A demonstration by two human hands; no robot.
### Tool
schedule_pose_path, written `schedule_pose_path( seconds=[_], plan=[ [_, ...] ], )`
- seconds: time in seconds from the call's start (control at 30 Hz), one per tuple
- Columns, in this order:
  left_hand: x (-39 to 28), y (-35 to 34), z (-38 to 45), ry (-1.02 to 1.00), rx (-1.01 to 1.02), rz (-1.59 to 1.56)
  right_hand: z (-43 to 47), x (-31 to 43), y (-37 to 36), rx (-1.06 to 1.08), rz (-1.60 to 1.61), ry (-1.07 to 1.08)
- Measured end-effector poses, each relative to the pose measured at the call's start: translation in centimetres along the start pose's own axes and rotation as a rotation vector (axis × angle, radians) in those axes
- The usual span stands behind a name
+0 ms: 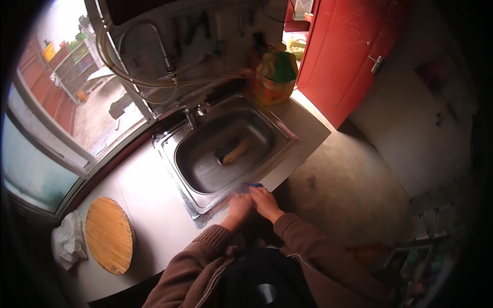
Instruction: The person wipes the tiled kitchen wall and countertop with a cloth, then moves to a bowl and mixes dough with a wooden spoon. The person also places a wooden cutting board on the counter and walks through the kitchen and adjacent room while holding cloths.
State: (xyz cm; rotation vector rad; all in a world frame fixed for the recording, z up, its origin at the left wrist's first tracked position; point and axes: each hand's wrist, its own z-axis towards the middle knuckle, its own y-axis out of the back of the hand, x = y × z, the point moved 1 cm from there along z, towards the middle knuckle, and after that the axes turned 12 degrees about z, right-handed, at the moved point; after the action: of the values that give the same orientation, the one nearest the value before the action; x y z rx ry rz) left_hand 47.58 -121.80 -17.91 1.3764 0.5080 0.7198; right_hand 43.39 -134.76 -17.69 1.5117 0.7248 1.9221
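Both hands are close together over the near rim of a stainless steel sink (202, 210). My left hand (240, 206) has its fingers curled beside a small dark blue item (243, 187); what it grips is hidden. My right hand (265, 201) touches the same spot, its fingers bent over a blue edge, and I cannot tell which hand holds the item. In the basin (192, 173), near the drain, lies a yellowish long thing (235, 151) with a dark part beside it. A metal faucet (191, 117) stands at the sink's back edge.
A round wooden board (109, 235) and a crumpled white bag (69, 240) are on the white counter (142, 192) at left. An orange container with a green cloth (284, 67) stands behind the sink's right corner. Beyond it is a red door (342, 54); hoses (192, 81) hang behind the faucet.
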Motion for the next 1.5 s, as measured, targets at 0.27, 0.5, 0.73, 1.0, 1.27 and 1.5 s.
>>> schedule_pose_path(
  seconds=[0.27, 0.5, 0.73, 1.0, 1.27, 1.5],
  plan=[
    [-1.0, 0.0, 3.8, -0.088, 0.001, -0.056, 0.7, -1.9, 2.2, -0.086, 0.006, -0.049],
    [-3.4, -0.6, 7.9, -0.112, -0.083, -0.018, 1.6, -6.4, 4.9, -0.157, -0.043, 0.012],
    [-11.3, -1.1, 17.3, -0.015, 0.093, -0.201, 1.4, -17.6, 10.9, -0.168, 0.021, -0.096],
    [-24.5, -1.9, 27.7, -0.236, 0.178, -0.822, -6.5, -31.1, 23.5, -0.255, 0.594, -0.515],
    [-37.0, 2.8, 34.1, -0.219, 0.479, -1.059, -15.1, -33.3, 31.9, -0.631, 1.315, -0.666],
    [-47.7, 3.8, 35.8, -0.851, 0.436, -0.983, -22.6, -32.9, 36.5, -1.085, 1.192, -0.677]
  ],
)
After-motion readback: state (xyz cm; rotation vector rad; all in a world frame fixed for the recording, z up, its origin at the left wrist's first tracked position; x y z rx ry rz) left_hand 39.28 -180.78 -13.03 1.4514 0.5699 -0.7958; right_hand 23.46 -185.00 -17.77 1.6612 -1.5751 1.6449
